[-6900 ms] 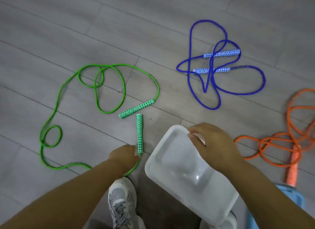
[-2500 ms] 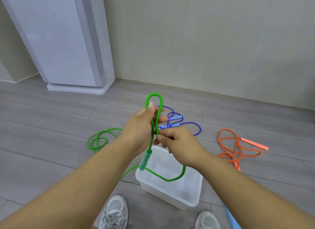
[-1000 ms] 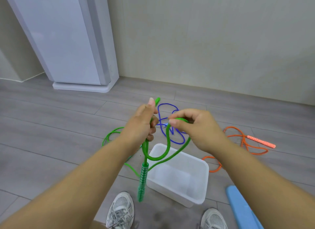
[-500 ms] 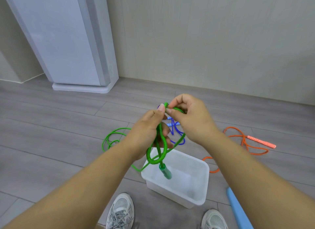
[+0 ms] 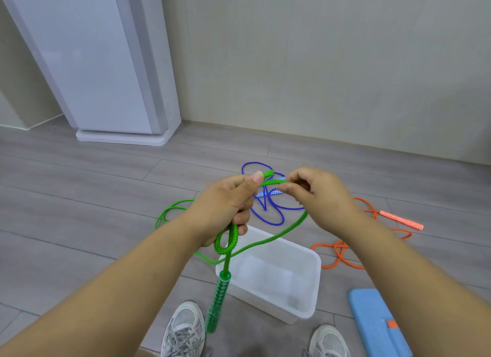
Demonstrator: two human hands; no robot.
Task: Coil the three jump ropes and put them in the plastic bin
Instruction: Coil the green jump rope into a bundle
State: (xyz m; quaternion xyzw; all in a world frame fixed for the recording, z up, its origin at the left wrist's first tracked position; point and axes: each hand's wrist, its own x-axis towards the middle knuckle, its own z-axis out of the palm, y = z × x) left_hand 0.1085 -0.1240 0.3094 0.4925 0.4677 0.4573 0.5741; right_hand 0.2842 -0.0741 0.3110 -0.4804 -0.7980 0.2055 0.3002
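Left hand point(image 5: 225, 205) clutches the green rope point(image 5: 221, 294) loops; right hand point(image 5: 318, 197) pinches its strand. A slack grip could spill the coil

home room, grey plank floor point(image 5: 79, 197), plain wall point(image 5: 318, 64), white standing appliance point(image 5: 106, 64)

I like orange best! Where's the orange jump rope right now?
In the head view, the orange jump rope lies on the floor at the right, just right of the white plastic bin and the blue jump rope.
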